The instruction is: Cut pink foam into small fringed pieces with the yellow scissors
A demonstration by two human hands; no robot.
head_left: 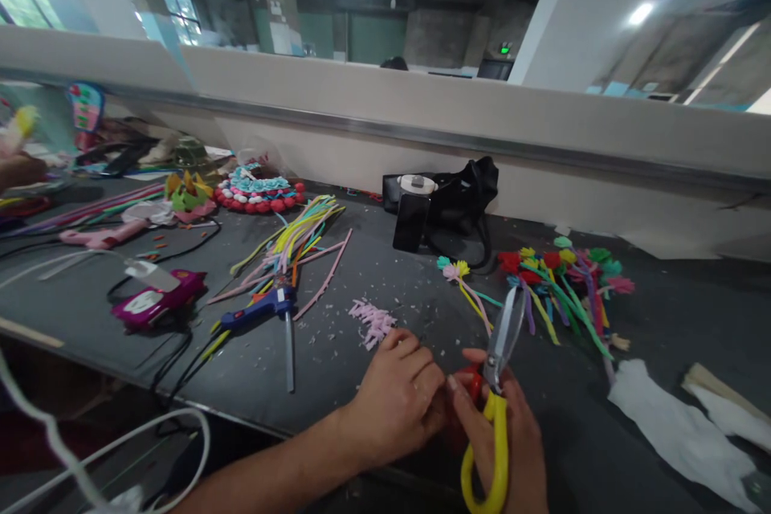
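My right hand (521,434) is closed around a pair of scissors (499,426) with yellow handles, blades pointing up and away from me. Its thumb and fingertips meet those of my left hand (401,389), whose fingers are curled in a pinch. Whatever the left fingers hold is hidden. Something red and shiny (475,387) shows behind the right fingers. Just beyond my left hand lies a small heap of cut pink fuzzy pieces (372,321). Past the scissor blades are a few pipe-cleaner flowers (461,273) with long stems.
More pipe-cleaner flowers (560,273) lie at the right, near a white cloth (680,426). Leftward are a blue glue gun (256,312), loose pipe cleaners (307,229) and a purple power strip (160,301) with cables. A phone (410,221) and black bag (467,193) stand by the partition. Another person's hand (21,170) is far left.
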